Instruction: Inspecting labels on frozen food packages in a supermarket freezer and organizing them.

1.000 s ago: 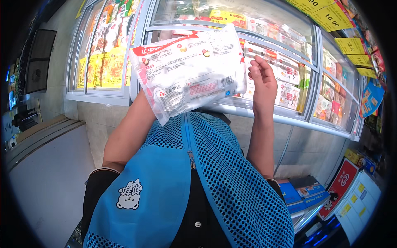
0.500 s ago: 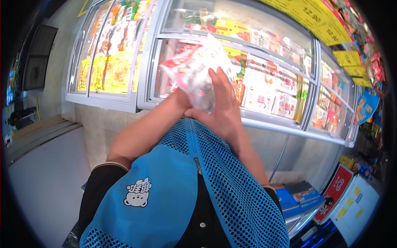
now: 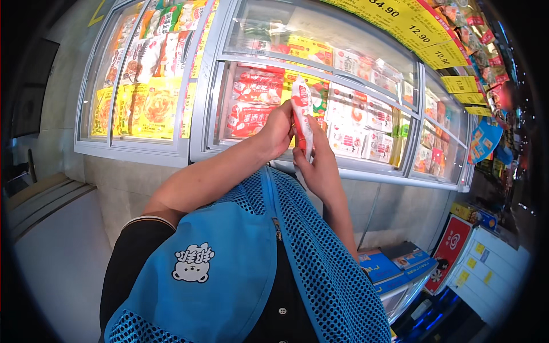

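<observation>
A red and white plastic food bag (image 3: 302, 102) stands nearly edge-on between my hands, above the front of a glass-topped freezer (image 3: 206, 114). My left hand (image 3: 277, 131) is closed on the bag's left side, its fingers partly hidden behind it. On the other side, lower down, my right hand (image 3: 319, 163) grips the bag with the thumb towards me. Under the glass, just left of the bag, lie red packs (image 3: 251, 103). White packs (image 3: 349, 123) fill the space to its right.
Another glass-topped freezer (image 3: 132, 146) at the left holds yellow bags (image 3: 151, 111). Yellow price signs (image 3: 426, 31) hang over the far right. A pale panel (image 3: 63, 246) stands at lower left, and blue boxes (image 3: 394, 266) sit on a low rack at lower right.
The bag has turned from showing its broad, blurred face to nearly edge-on. My left hand has come up beside it, and my right hand has gone from spread fingers to a grip.
</observation>
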`<state>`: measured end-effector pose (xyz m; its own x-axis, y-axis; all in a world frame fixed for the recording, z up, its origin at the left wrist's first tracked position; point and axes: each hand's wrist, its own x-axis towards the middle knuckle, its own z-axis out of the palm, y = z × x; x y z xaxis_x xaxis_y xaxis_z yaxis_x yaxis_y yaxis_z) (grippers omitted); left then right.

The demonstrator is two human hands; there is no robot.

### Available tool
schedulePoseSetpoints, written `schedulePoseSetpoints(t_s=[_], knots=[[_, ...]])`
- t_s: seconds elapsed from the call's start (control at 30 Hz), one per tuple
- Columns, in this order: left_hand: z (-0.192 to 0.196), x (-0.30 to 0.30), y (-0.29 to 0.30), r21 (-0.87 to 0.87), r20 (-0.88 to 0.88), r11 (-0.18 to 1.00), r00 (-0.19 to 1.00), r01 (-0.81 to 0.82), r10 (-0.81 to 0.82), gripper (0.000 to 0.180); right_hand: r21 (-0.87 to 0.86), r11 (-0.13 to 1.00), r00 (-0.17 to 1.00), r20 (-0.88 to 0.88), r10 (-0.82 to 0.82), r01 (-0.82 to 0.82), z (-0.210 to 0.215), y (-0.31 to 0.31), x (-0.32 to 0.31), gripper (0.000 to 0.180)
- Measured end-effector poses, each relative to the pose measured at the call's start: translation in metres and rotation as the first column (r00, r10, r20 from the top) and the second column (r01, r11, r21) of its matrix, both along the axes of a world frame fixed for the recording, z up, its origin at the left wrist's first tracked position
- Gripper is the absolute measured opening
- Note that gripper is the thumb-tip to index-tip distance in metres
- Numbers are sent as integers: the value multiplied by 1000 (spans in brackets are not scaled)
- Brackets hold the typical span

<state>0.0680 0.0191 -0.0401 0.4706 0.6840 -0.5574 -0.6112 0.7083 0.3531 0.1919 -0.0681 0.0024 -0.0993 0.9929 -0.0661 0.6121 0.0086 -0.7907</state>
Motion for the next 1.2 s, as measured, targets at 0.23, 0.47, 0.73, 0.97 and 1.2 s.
schedulePoseSetpoints(t_s=[0.23,0.47,0.73,0.97,1.2], knots=[[-20,0,2,217,-188,969,979,118,-77,30,-240,965,920,-344,-187,106,18,2,4,63],[-68,-41,15,302,-242,953,965,-23,100,21,-497,857,509,-706,-492,138,15,0,56,52],[-64,-65,23,95,-17,993,998,63,-61,53,-407,913,-1,-913,-407,21,-8,-26,86,64],[-32,-61,19,188,144,975,978,121,-149,64,-371,928,40,-928,-370,-16,-17,-30,82,65],[-20,-64,17,72,-56,987,988,145,-141,54,-553,831,235,-802,-550,58,-27,-21,87,62]])
